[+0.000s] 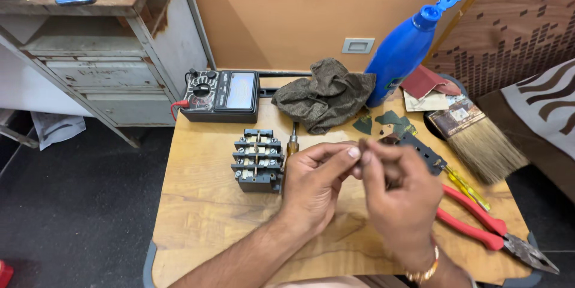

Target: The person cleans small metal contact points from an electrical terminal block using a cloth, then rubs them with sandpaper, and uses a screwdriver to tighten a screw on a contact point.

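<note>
Head view, left hand (312, 183) and right hand (400, 195) meeting fingertip to fingertip over wooden table (203, 216), fingers pinched together on something tiny, too hidden to identify, grey contactor block (258, 160) just left, screwdriver (293, 142) half hidden, red pliers (488, 228) right, tips cut off.

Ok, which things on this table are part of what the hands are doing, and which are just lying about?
In hand: left hand and right hand pinching a tiny part, too small to identify; dark grey terminal block beside them.

Lying about: red-handled pliers, wide bristle paintbrush, blue plastic bottle, black analogue meter, crumpled grey-brown cloth.
</note>
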